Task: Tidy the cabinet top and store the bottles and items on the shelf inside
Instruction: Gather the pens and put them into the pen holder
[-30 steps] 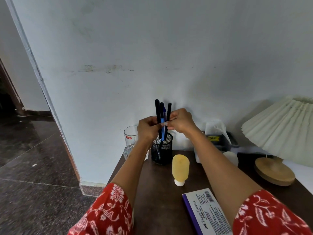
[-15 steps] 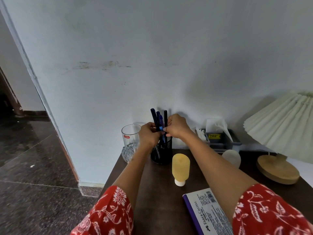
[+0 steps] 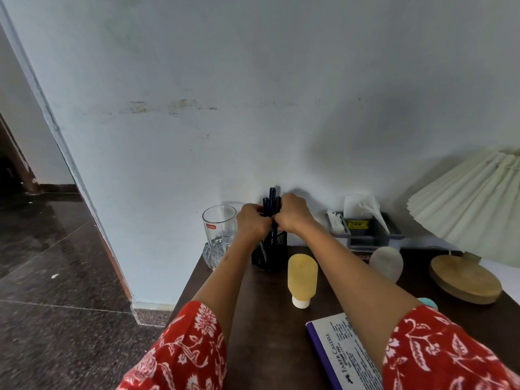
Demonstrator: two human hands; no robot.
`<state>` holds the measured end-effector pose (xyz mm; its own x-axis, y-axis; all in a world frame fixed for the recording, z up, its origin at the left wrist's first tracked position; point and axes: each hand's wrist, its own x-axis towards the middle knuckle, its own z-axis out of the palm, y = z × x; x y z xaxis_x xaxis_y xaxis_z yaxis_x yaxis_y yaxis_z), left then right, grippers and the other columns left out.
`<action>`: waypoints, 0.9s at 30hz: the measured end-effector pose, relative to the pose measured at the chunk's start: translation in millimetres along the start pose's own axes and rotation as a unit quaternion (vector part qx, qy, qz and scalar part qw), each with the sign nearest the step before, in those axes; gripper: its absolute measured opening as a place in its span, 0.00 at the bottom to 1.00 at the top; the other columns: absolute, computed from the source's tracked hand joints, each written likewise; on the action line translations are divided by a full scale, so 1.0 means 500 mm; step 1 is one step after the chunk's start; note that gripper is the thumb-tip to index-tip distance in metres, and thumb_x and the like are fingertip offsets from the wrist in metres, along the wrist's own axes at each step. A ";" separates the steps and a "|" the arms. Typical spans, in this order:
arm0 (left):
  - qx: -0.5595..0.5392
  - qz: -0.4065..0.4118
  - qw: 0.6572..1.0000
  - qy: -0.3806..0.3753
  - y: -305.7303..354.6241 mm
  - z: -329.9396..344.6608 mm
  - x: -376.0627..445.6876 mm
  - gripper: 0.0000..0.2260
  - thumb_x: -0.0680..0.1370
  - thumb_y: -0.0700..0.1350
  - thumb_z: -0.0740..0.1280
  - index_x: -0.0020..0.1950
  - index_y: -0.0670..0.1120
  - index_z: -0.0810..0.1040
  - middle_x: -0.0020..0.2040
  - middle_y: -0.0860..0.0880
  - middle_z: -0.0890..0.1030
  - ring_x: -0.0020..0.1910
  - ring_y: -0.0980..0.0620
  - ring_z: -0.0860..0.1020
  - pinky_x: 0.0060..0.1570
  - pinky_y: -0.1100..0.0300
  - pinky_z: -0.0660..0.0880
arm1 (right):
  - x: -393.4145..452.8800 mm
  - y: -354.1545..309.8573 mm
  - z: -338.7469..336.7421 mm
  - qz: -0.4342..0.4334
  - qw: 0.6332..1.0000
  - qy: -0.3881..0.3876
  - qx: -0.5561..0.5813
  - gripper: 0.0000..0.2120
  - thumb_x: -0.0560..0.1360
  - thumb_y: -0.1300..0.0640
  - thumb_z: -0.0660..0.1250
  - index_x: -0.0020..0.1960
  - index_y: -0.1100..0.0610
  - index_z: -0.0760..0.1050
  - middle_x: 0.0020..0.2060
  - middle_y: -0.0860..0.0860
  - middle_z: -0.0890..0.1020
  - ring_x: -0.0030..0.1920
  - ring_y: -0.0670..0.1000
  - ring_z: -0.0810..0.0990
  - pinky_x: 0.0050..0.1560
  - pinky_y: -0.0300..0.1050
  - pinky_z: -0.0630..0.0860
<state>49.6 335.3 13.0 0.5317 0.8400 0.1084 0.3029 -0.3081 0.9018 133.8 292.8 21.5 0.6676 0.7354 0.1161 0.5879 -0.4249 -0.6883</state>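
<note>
Several dark pens [image 3: 271, 202] stand bunched in a black mesh pen holder [image 3: 270, 253] at the back of the dark cabinet top [image 3: 261, 319]. My left hand [image 3: 252, 223] and my right hand [image 3: 292, 213] both pinch the pens just above the holder's rim. A yellow squeeze bottle [image 3: 302, 278] stands cap-down in front of the holder. A frosted white bottle [image 3: 386, 263] stands to its right.
A clear drinking glass [image 3: 219, 235] stands at the back left corner. A grey organizer tray [image 3: 365, 233] with tissues sits against the wall. A pleated lamp [image 3: 472, 204] on a wooden base [image 3: 465, 280] fills the right. A Faber-Castell box [image 3: 346, 358] lies near the front edge.
Both hands have lowered the bunch of pens down into the mesh holder; only the pen tops now show above my fingers.
</note>
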 end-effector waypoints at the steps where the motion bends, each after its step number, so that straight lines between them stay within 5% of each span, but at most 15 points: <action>1: 0.004 -0.002 1.000 0.002 0.001 0.000 0.000 0.12 0.69 0.33 0.65 0.50 0.38 0.83 0.46 0.35 0.82 0.40 0.45 0.76 0.39 0.60 0.69 | -0.002 0.000 0.000 0.001 1.000 0.002 -0.003 0.05 0.71 0.67 0.65 0.46 0.63 0.73 0.45 0.61 0.77 0.55 0.63 0.78 0.51 0.51 0.77; 5: 0.004 -0.011 1.000 0.008 -0.001 0.002 0.007 0.12 0.69 0.33 0.65 0.50 0.37 0.82 0.47 0.34 0.82 0.47 0.38 0.80 0.41 0.58 0.72 | -0.003 0.002 0.000 0.009 1.000 0.012 -0.007 0.05 0.70 0.67 0.67 0.42 0.61 0.70 0.46 0.63 0.78 0.51 0.62 0.80 0.44 0.47 0.75; 10: 0.005 -0.018 1.000 0.016 -0.001 -0.001 0.004 0.16 0.69 0.32 0.66 0.57 0.37 0.78 0.56 0.36 0.80 0.53 0.38 0.79 0.54 0.50 0.77 | 0.002 0.007 0.004 0.014 0.999 0.039 0.002 0.06 0.71 0.66 0.67 0.47 0.67 0.75 0.49 0.64 0.79 0.47 0.62 0.81 0.47 0.52 0.80; 13: 0.019 0.000 1.000 0.015 0.008 -0.003 -0.013 0.06 0.65 0.37 0.64 0.39 0.47 0.73 0.46 0.35 0.79 0.47 0.40 0.77 0.47 0.55 0.74 | 0.000 0.009 0.003 0.016 0.999 0.045 -0.006 0.04 0.71 0.66 0.67 0.41 0.64 0.72 0.46 0.61 0.77 0.44 0.59 0.78 0.36 0.46 0.73; 15: 0.038 0.010 0.999 0.017 0.010 -0.004 -0.018 0.05 0.59 0.41 0.58 0.30 0.51 0.64 0.35 0.44 0.74 0.41 0.45 0.70 0.42 0.60 0.66 | 0.000 0.013 0.003 0.018 0.999 0.051 -0.004 0.04 0.71 0.66 0.67 0.41 0.64 0.72 0.48 0.61 0.77 0.46 0.60 0.78 0.37 0.43 0.71; 21: 0.037 0.021 0.998 0.045 0.016 -0.007 -0.018 0.20 0.70 0.30 0.62 0.29 0.53 0.63 0.30 0.53 0.68 0.42 0.49 0.69 0.44 0.63 0.63 | -0.002 0.016 0.002 0.014 0.998 0.057 -0.016 0.09 0.72 0.66 0.68 0.51 0.66 0.76 0.52 0.61 0.78 0.50 0.58 0.79 0.44 0.43 0.73; 24: 0.023 0.040 0.998 0.046 0.015 -0.011 -0.019 0.09 0.70 0.30 0.62 0.42 0.41 0.80 0.40 0.47 0.77 0.45 0.49 0.73 0.46 0.64 0.65 | -0.009 0.016 -0.003 -0.001 0.998 0.060 -0.017 0.11 0.72 0.67 0.68 0.54 0.65 0.77 0.53 0.60 0.79 0.52 0.59 0.79 0.50 0.46 0.76; 27: 0.008 0.048 0.998 0.050 0.016 -0.016 -0.026 0.16 0.72 0.32 0.64 0.59 0.38 0.78 0.55 0.42 0.81 0.56 0.46 0.78 0.52 0.64 0.68 | -0.017 0.009 -0.011 -0.011 0.998 0.063 -0.004 0.14 0.72 0.64 0.69 0.58 0.61 0.78 0.57 0.59 0.79 0.55 0.58 0.79 0.53 0.45 0.76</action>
<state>38.8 325.5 22.0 0.4776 0.8465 0.2354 0.2672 -0.3952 0.8789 133.4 281.7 21.5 0.7062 0.6724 0.2218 0.6068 -0.4133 -0.6790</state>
